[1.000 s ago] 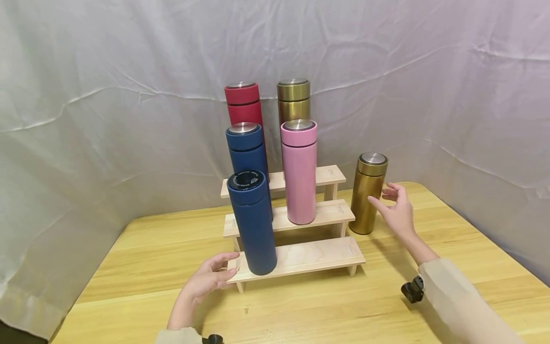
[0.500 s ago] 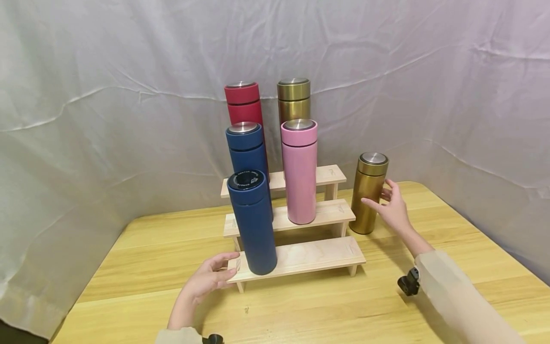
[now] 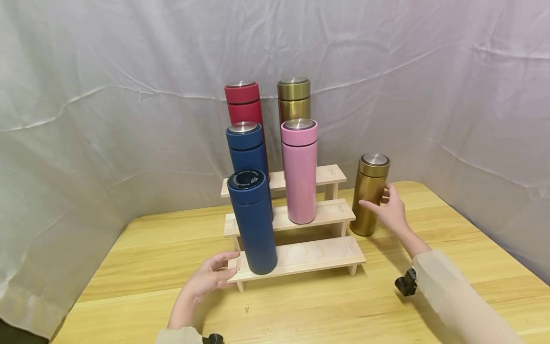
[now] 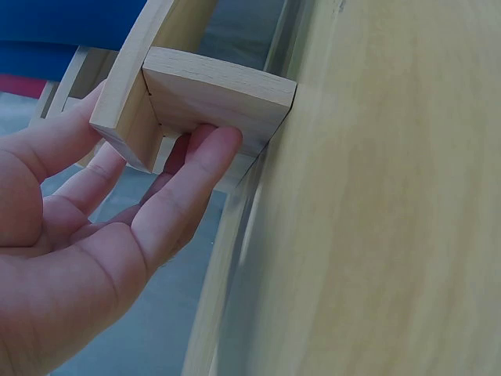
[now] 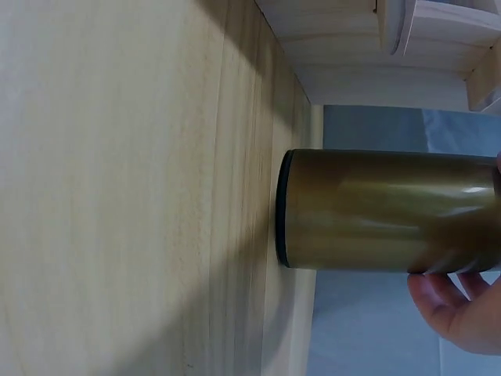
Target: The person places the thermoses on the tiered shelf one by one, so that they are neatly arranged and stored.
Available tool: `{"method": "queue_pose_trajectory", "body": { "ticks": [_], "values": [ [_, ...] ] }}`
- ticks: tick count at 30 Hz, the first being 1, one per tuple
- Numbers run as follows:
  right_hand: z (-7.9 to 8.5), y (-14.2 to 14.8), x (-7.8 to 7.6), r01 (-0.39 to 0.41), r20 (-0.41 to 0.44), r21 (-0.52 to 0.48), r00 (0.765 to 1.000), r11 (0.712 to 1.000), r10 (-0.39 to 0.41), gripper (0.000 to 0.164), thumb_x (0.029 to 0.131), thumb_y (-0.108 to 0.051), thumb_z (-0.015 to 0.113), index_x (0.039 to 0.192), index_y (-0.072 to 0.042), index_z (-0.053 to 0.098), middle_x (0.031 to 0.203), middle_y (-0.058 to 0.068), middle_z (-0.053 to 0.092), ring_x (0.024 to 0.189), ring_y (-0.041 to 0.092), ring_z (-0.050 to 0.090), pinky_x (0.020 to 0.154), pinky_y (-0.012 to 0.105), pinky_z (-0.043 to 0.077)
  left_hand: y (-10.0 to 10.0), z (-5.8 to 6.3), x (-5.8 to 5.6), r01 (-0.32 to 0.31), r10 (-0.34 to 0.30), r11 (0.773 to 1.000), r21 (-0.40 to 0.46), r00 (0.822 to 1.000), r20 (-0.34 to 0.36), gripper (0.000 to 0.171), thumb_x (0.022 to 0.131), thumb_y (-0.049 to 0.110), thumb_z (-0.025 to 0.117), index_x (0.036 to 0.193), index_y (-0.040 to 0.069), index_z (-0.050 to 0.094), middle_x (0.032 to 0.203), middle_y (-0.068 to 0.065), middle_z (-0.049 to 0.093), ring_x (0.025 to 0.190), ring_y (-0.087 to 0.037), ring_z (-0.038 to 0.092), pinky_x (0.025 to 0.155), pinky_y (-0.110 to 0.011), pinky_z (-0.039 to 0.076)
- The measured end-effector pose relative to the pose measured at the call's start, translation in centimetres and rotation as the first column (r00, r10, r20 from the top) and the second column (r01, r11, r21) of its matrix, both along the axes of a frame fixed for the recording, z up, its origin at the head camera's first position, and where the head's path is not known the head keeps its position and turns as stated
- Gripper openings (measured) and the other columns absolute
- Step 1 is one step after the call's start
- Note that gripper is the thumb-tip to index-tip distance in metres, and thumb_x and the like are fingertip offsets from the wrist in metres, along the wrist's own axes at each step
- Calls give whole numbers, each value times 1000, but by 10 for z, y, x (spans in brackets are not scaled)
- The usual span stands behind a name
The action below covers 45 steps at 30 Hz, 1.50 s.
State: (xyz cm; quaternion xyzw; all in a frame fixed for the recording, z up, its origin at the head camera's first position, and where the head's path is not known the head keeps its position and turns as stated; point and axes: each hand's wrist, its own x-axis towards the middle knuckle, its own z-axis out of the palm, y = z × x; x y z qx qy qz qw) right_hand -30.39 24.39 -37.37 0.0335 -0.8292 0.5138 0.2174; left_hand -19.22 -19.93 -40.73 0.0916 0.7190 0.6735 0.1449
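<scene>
In the head view, my right hand (image 3: 388, 210) grips a gold thermos (image 3: 365, 203) at the right of the wooden stand. Its thumb lies across the front and the fingers go behind. The right wrist view shows the thermos (image 5: 376, 211) upright, its black base at the tabletop. My left hand (image 3: 208, 274) holds the left end of the three-tier stand's lowest shelf (image 3: 318, 255). In the left wrist view its fingers (image 4: 184, 196) lie around the shelf end and leg. A dark blue thermos (image 3: 255, 234) stands on that shelf, close to this hand.
On the middle tier stand another blue thermos (image 3: 246, 141) and a pink thermos (image 3: 301, 181). A red thermos (image 3: 242, 102) and a second gold thermos (image 3: 294, 102) are on the top tier, partly hidden. The wooden table (image 3: 301, 315) is enclosed by a grey cloth backdrop (image 3: 172, 57).
My right hand has moved left onto the gold thermos and closed around it. The thermos has shifted very slightly rightward. My left hand stays at the shelf end.
</scene>
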Motion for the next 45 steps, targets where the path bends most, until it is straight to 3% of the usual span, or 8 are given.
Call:
{"method": "queue_pose_trajectory", "body": {
  "ticks": [5, 10, 20, 29, 32, 35, 41, 45],
  "values": [
    [-16, 9, -13, 51, -29, 1, 998, 999, -51, 79, 68, -36, 76, 129, -6, 36, 110, 22, 47, 95, 36, 47, 75, 40, 43, 0, 1, -1, -1, 1, 1000, 1, 1000, 4, 51, 84, 8, 60, 128, -7, 39, 134, -32, 22, 119, -39, 27, 86, -44, 43],
    [5, -4, 9, 54, -40, 1, 998, 999, -54, 77, 70, -29, 75, 127, 3, 35, 110, 29, 46, 93, 38, 46, 77, 45, 40, 1, 2, 0, 3, -3, 1000, 2, 1000, 0, 52, 84, 9, 60, 128, -8, 38, 135, -34, 20, 119, -39, 27, 86, -43, 43],
    [9, -8, 23, 76, -53, 23, 996, 997, -74, 71, 69, -21, 77, 126, 1, 40, 107, 24, 50, 91, 31, 48, 74, 33, 39, 1, 3, 2, 5, -5, 1000, 4, 1000, -3, 52, 84, 9, 61, 128, -9, 38, 134, -35, 20, 116, -38, 32, 84, -43, 45],
    [-67, 46, -49, 143, -132, 41, 982, 989, -136, 78, 59, -44, 80, 126, -27, 44, 107, 9, 53, 88, 22, 50, 66, 30, 43, 1, 3, 1, 6, -6, 1000, 7, 1000, -2, 52, 84, 9, 61, 128, -9, 38, 134, -35, 20, 114, -36, 36, 84, -41, 45],
    [-79, 58, -59, 153, -149, 57, 978, 987, -143, 77, 59, -44, 80, 126, -31, 44, 107, 8, 53, 89, 22, 50, 67, 30, 42, 0, 3, 1, 9, -9, 1000, 7, 1000, -2, 52, 84, 9, 61, 128, -9, 38, 134, -34, 20, 112, -34, 39, 84, -41, 45],
    [-59, 50, -41, 142, -128, 37, 982, 989, -137, 74, 60, -36, 82, 124, -25, 47, 107, 11, 54, 89, 23, 50, 67, 29, 41, 0, 3, 1, 10, -10, 1000, 7, 1000, -2, 53, 84, 9, 61, 128, -9, 38, 134, -34, 21, 109, -31, 41, 83, -41, 45],
    [19, 8, 36, 63, -124, -17, 990, 998, -65, 63, 65, -27, 80, 116, -6, 49, 103, 18, 54, 88, 28, 50, 70, 30, 39, 0, 3, 1, 9, -9, 1000, 9, 1000, -4, 53, 83, 9, 62, 127, -9, 38, 133, -34, 22, 106, -29, 44, 83, -41, 46],
    [43, -4, 59, 68, -122, -2, 990, 998, -68, 59, 68, -23, 78, 115, -4, 48, 100, 14, 53, 86, 18, 49, 69, 23, 38, 0, 4, 2, 11, -11, 1000, 11, 1000, -7, 53, 84, 9, 61, 128, -10, 37, 133, -34, 22, 107, -29, 43, 83, -41, 46]
  ]
}}
